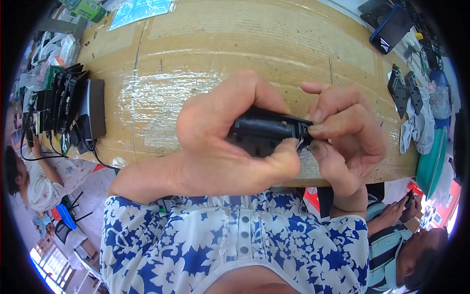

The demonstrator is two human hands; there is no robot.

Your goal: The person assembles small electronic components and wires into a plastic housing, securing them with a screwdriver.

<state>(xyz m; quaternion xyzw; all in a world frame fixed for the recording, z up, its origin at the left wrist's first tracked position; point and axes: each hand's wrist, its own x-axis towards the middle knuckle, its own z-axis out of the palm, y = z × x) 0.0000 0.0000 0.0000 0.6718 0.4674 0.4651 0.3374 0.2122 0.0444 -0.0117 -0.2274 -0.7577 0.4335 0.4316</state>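
A black plastic housing (264,128), long and rounded with small slots near its right end, is held up above the table's near edge. My left hand (220,137) wraps round its left part, fingers over the far side and thumb along the near side. At the housing's right end, my right hand (347,130) pinches with thumb and fingertips. A small pale or clear bit (300,143) shows beside my left thumb tip; its kind is too small to tell. Whatever lies between the right fingertips is mostly hidden.
Cardboard and clear film cover the table (235,44). Black devices with cables (63,98) stand at the left; a blue face mask (142,11) lies far left. A phone (390,29), flat black parts (404,90) and a green basin (432,161) are at the right. Other people sit on both sides.
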